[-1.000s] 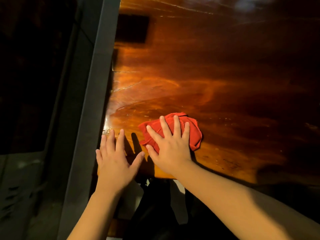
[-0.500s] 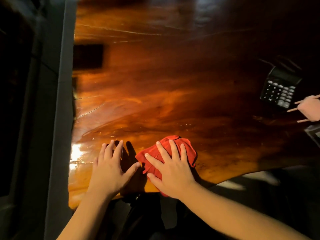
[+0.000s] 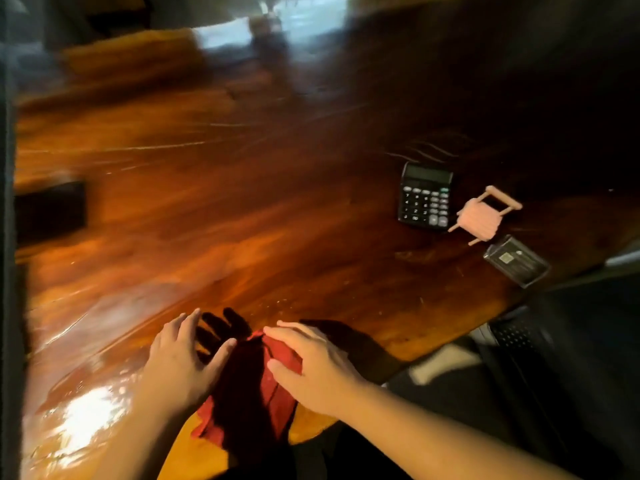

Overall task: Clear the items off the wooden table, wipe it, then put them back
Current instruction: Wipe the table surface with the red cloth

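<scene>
The red cloth (image 3: 249, 386) lies crumpled at the near edge of the glossy wooden table (image 3: 242, 220), partly in shadow and hanging slightly over the edge. My right hand (image 3: 311, 368) presses on the cloth's right side, fingers spread. Just left of the cloth, my left hand (image 3: 180, 362) rests flat on the wood with its fingers apart and its thumb by the cloth. On the right part of the table are a black calculator (image 3: 424, 197), a small pink toy chair (image 3: 481, 216) tipped on its side, and a dark boxed item (image 3: 516, 261).
A dark rectangular patch (image 3: 48, 209) shows at the table's left side, next to a grey frame (image 3: 7, 237). A black mesh chair (image 3: 512, 334) stands off the table's right corner. Bright glare marks the wet-looking wood at the near left.
The view has swung right and up, bringing the calculator, toy chair and box fully into sight. The cloth has slid toward the near edge and my right hand has shifted onto its right side.
</scene>
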Demonstrator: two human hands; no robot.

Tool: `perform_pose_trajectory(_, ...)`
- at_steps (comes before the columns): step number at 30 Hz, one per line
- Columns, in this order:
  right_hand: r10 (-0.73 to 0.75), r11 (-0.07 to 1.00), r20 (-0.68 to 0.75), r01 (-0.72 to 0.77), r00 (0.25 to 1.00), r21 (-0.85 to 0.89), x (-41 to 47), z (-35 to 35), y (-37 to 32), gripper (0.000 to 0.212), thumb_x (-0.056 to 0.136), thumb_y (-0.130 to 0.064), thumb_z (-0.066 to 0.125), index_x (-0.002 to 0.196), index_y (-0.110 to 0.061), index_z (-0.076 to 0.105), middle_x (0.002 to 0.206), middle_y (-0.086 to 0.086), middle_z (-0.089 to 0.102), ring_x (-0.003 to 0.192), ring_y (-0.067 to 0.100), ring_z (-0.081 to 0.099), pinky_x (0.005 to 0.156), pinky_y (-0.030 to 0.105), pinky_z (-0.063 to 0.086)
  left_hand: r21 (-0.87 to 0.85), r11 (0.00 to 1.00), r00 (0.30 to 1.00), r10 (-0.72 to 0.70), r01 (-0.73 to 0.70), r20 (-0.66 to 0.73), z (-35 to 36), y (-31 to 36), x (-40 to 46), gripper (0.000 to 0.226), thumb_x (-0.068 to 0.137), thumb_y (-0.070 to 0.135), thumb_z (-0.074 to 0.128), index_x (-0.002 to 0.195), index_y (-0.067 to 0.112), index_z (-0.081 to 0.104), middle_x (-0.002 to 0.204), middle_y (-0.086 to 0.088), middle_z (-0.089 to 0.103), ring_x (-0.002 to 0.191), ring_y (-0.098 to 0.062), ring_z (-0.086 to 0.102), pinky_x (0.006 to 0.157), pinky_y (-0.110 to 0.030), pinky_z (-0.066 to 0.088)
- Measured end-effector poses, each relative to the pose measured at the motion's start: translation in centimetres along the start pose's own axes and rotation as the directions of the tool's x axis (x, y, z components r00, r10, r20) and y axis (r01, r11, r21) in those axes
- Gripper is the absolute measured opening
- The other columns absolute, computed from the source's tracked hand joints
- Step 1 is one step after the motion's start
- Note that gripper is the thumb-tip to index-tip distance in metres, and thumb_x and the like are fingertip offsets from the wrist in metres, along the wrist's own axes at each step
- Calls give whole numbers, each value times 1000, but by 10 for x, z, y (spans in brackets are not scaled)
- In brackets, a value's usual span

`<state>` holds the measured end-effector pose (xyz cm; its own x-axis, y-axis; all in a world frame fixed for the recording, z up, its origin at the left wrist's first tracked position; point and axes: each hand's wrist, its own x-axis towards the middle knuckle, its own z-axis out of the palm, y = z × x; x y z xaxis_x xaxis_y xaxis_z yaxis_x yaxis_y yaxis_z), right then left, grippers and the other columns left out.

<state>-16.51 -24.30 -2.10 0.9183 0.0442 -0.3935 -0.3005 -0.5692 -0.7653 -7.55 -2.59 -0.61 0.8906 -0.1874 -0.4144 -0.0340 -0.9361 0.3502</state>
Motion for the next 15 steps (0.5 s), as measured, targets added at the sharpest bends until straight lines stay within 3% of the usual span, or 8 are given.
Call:
perform_pose_trajectory(6, 148, 981, -220, -115, 964, 156, -4, -86, 38, 65, 85, -64, 54, 147, -48, 39, 149, -23, 45, 136, -2, 41, 110, 35, 44, -63, 975, 977, 215, -215, -3, -8, 104, 47, 90, 84, 59, 66, 153, 9, 37, 149, -19, 46, 138, -37, 41, 113, -46, 34)
perform_pose_trajectory(15, 199, 979, -573, -182, 795, 88, -7, -212, 102, 71, 88, -45, 71, 151, -36, 40, 154, -8, 41, 142, 11, 36, 107, 33, 41, -39, 906, 905, 423, -422, 47, 8, 254, 105, 106, 80, 69, 66, 159, 23, 13, 162, -9, 30, 145, -31, 32, 115, -44, 33)
